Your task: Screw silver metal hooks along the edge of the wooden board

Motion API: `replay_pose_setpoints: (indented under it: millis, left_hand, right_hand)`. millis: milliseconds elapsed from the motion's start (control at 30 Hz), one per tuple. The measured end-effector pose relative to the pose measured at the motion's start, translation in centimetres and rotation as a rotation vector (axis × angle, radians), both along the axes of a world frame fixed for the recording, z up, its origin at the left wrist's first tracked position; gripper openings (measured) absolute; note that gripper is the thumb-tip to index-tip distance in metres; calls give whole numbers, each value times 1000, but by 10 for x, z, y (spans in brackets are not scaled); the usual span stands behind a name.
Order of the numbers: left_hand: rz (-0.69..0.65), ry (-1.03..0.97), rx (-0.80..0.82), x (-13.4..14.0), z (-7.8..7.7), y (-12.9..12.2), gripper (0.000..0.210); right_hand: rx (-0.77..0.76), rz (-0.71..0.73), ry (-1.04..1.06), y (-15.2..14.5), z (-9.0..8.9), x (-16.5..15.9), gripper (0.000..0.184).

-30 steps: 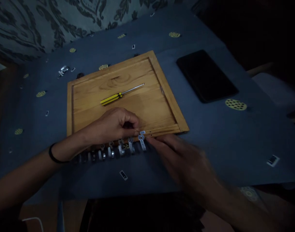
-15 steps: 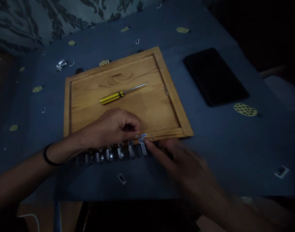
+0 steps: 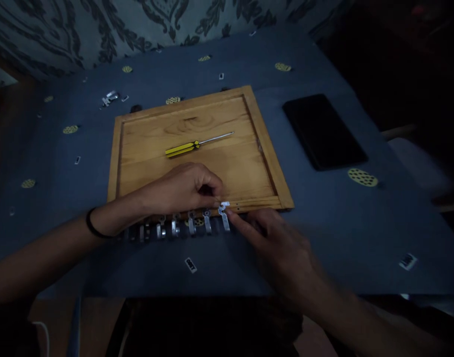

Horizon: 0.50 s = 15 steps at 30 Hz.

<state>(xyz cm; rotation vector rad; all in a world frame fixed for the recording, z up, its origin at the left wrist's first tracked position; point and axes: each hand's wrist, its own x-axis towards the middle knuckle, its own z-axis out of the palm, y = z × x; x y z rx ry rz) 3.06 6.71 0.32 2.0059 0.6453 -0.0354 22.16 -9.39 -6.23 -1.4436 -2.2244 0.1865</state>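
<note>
A silver metal hook [image 3: 226,221] lies against the near edge of the wooden framed board [image 3: 273,168], close to its right corner. My left hand [image 3: 185,186] is above that edge, thumb and forefinger pinched together at the hook's upper end; whatever is between the fingertips is too small to make out. From the right, my right hand [image 3: 282,248] presses one outstretched digit on the hook's side, its other fingers curled. Several similar hooks [image 3: 191,224] line the edge to the left, partly in shadow. A yellow and black screwdriver [image 3: 182,149] rests on the board's panel.
A dark flat tablet-like slab [image 3: 323,131] lies right of the board. Loose metal pieces [image 3: 110,97] sit at the back left on the blue patterned tablecloth [image 3: 323,218]. A patterned wall [image 3: 145,25] rises behind. Two small holes show in the board right of the hook.
The camera view has shifted, so the board and hands appear slightly moved. Both hands stay at the same hook, with the left fingertips still pinched beside it.
</note>
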Motion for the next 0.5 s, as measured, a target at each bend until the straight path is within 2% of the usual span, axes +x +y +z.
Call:
replay_pose_setpoints:
  millis: [100,167,300,500]
  left_hand:
    - [38,-55,-76,-2,5,0,22]
    - [99,-71,-68,-6,9,-1,25]
    - [151,-64,43,-18,13,-3,22]
    - [112,-95,216,-28,17,-9,17]
  right_hand:
    - [-6,-2,7,0,1,0,55]
    - [29,1,-5,1,1,0,57]
    - [63,16,-76,2,2,0,59]
    - [75,19,-80,4,5,-1,61]
